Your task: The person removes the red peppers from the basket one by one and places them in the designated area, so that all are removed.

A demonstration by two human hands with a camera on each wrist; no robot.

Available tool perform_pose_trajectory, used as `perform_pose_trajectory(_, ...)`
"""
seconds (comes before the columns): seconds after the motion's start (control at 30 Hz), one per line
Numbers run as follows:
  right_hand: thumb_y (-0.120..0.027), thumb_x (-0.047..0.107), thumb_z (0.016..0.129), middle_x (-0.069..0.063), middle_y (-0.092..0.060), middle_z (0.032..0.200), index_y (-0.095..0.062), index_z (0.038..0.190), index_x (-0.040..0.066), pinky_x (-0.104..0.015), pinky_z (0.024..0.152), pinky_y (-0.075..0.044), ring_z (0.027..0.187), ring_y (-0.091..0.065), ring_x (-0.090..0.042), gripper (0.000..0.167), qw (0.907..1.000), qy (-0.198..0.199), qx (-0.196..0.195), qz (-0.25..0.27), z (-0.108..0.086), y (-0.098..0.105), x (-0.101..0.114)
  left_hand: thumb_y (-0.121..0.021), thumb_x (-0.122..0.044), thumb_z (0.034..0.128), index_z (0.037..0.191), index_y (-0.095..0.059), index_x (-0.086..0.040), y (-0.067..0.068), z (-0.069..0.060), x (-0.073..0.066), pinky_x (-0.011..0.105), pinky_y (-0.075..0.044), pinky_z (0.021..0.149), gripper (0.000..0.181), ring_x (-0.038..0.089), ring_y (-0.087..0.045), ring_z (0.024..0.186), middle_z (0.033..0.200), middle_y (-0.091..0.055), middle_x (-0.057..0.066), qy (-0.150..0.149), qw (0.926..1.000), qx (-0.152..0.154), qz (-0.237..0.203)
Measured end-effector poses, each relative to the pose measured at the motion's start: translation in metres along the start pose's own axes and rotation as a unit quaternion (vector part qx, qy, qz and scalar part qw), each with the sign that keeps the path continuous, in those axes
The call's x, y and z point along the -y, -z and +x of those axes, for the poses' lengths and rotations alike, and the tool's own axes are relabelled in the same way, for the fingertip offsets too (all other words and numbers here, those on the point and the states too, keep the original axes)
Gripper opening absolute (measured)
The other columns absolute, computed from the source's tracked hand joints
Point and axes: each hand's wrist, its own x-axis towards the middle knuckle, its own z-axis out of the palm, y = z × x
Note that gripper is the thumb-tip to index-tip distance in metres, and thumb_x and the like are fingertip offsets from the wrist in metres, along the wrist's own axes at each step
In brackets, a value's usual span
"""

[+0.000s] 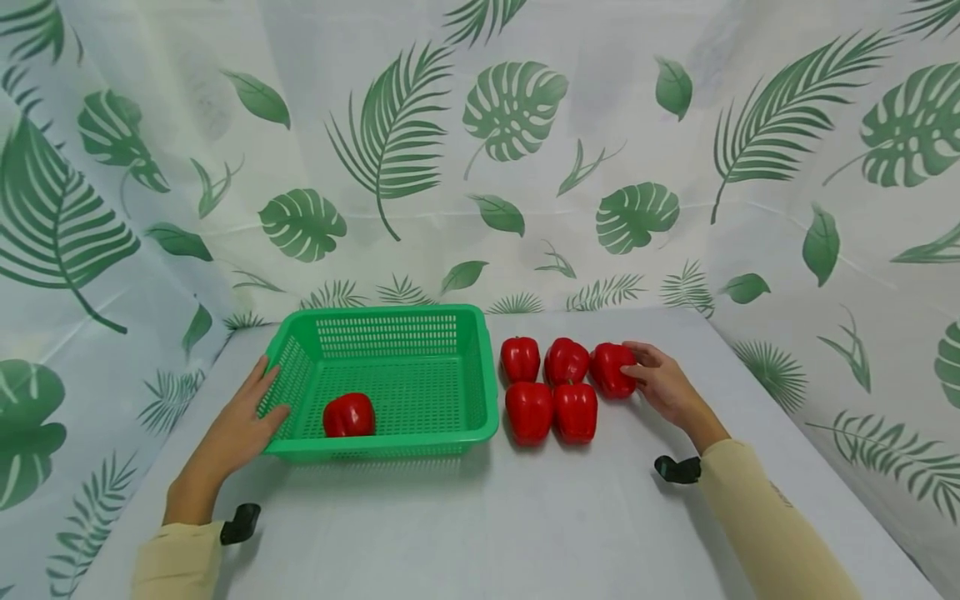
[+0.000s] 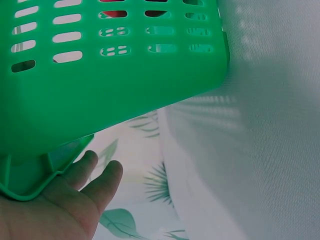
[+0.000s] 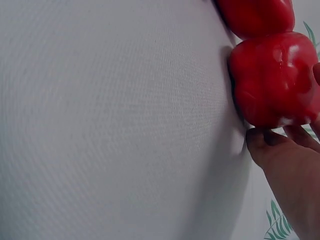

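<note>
A green plastic basket (image 1: pixel 420 440) with slotted walls stands on the left half of the table in the head view. One red bell pepper (image 1: pixel 349 415) lies inside it, near the front wall. My left hand (image 1: pixel 238 423) rests at the basket's left rim with fingers extended; the left wrist view shows the fingers (image 2: pixel 106 184) beside the rim. To the basket's right, several red bell peppers (image 1: pixel 529 413) sit close together in two rows. My right hand (image 1: pixel 663 385) holds the rightmost back bell pepper (image 1: pixel 611 372), its thumb (image 3: pixel 270 145) against the near side.
A white cloth covers the table (image 1: pixel 555 517). Leaf-patterned fabric (image 1: pixel 450 150) hangs behind and along both sides. Each wrist carries a small black device, one at the left wrist (image 1: pixel 242 523) and one at the right (image 1: pixel 677 470).
</note>
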Motion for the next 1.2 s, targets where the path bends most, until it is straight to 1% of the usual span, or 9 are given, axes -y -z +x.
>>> perform_pose_trajectory(0.1, -0.054, 0.011, 0.111, -0.021, -0.014, 0.176, -0.015, 0.171, 0.004, -0.024, 0.108, -0.049, 0.156, -0.021, -0.042, 0.072, 0.9999, 0.006, 0.004, -0.008, 0.000, 0.001, 0.002, -0.053, -0.019, 0.1095, 0.167, -0.015, 0.009, 0.000, 0.001, 0.001, 0.081, -0.015, 0.116, 0.075, 0.058, -0.003, 0.157, 0.176, 0.006, 0.027, -0.001, 1.0000, 0.001, -0.001)
perform_pose_trajectory(0.23, -0.055, 0.016, 0.112, -0.017, -0.007, 0.179, -0.010, 0.173, 0.010, -0.044, 0.125, -0.031, 0.162, -0.012, -0.041, 0.076, 0.9997, 0.017, 0.007, -0.016, -0.001, 0.003, 0.008, -0.053, -0.019, 0.1094, 0.167, -0.015, 0.009, 0.001, 0.001, 0.000, 0.081, -0.015, 0.116, 0.075, 0.058, -0.003, 0.157, 0.176, 0.006, 0.027, 0.000, 1.0000, 0.001, -0.003)
perform_pose_trajectory(0.33, -0.054, 0.019, 0.112, -0.014, -0.002, 0.180, -0.007, 0.174, 0.013, -0.054, 0.127, -0.019, 0.163, -0.001, -0.040, 0.078, 0.9992, 0.033, 0.006, -0.023, -0.002, 0.003, 0.015, -0.053, -0.019, 0.1094, 0.167, -0.015, 0.009, 0.001, 0.001, 0.000, 0.081, -0.015, 0.117, 0.074, 0.057, -0.003, 0.157, 0.176, 0.006, 0.026, 0.000, 1.0000, 0.000, -0.004)
perform_pose_trajectory(0.43, -0.052, 0.023, 0.113, -0.011, 0.003, 0.180, -0.004, 0.174, 0.016, -0.058, 0.128, -0.013, 0.164, 0.008, -0.038, 0.079, 0.9979, 0.054, 0.004, -0.034, -0.004, 0.002, 0.023, -0.052, -0.019, 0.1095, 0.167, -0.015, 0.009, 0.002, 0.002, 0.001, 0.080, -0.015, 0.117, 0.074, 0.057, -0.003, 0.158, 0.176, 0.006, 0.026, -0.003, 1.0000, -0.001, -0.003)
perform_pose_trajectory(0.57, -0.051, 0.026, 0.113, -0.007, 0.006, 0.180, -0.002, 0.174, 0.019, -0.057, 0.128, -0.008, 0.164, 0.012, -0.033, 0.079, 0.9959, 0.081, 0.002, -0.039, -0.006, -0.002, 0.037, -0.053, -0.019, 0.1091, 0.166, -0.016, 0.010, 0.001, 0.003, 0.001, 0.080, -0.015, 0.117, 0.074, 0.057, -0.004, 0.158, 0.176, 0.005, 0.027, -0.007, 1.0000, -0.004, -0.001)
perform_pose_trajectory(0.7, -0.054, 0.028, 0.113, -0.005, 0.006, 0.180, -0.002, 0.175, 0.022, -0.053, 0.128, -0.009, 0.164, 0.012, -0.028, 0.082, 0.9946, 0.098, -0.001, -0.037, -0.009, -0.007, 0.049, -0.054, -0.019, 0.1091, 0.166, -0.016, 0.010, 0.000, 0.003, 0.002, 0.080, -0.016, 0.117, 0.075, 0.057, -0.004, 0.157, 0.176, 0.004, 0.027, -0.005, 1.0000, -0.004, 0.002)
perform_pose_trajectory(0.87, -0.059, 0.029, 0.111, -0.002, 0.006, 0.180, -0.003, 0.175, 0.025, -0.050, 0.128, -0.009, 0.164, 0.011, -0.025, 0.085, 0.9939, 0.110, 0.011, -0.012, -0.012, -0.017, 0.062, -0.054, -0.019, 0.1087, 0.166, -0.017, 0.010, -0.001, 0.003, 0.003, 0.080, -0.016, 0.117, 0.074, 0.057, -0.006, 0.157, 0.176, 0.003, 0.027, -0.004, 0.9999, -0.009, 0.001)
perform_pose_trajectory(1.07, -0.059, 0.025, 0.111, -0.004, 0.004, 0.181, -0.004, 0.175, 0.023, -0.049, 0.129, -0.009, 0.165, 0.007, -0.027, 0.085, 0.9918, 0.123, 0.032, 0.010, -0.015, -0.035, 0.073, -0.054, -0.018, 0.1074, 0.166, -0.019, 0.010, -0.002, 0.002, 0.003, 0.079, -0.017, 0.118, 0.074, 0.057, -0.008, 0.157, 0.176, 0.000, 0.029, -0.007, 0.9998, -0.020, 0.002)
perform_pose_trajectory(1.2, -0.056, 0.022, 0.111, -0.006, 0.002, 0.181, -0.005, 0.175, 0.021, -0.049, 0.130, -0.010, 0.165, 0.002, -0.031, 0.082, 0.9903, 0.129, 0.047, 0.018, -0.017, -0.048, 0.079, -0.055, -0.018, 0.1075, 0.166, -0.019, 0.010, -0.003, 0.002, 0.003, 0.079, -0.017, 0.118, 0.074, 0.057, -0.008, 0.157, 0.175, 0.000, 0.029, -0.008, 0.9998, -0.018, 0.000)
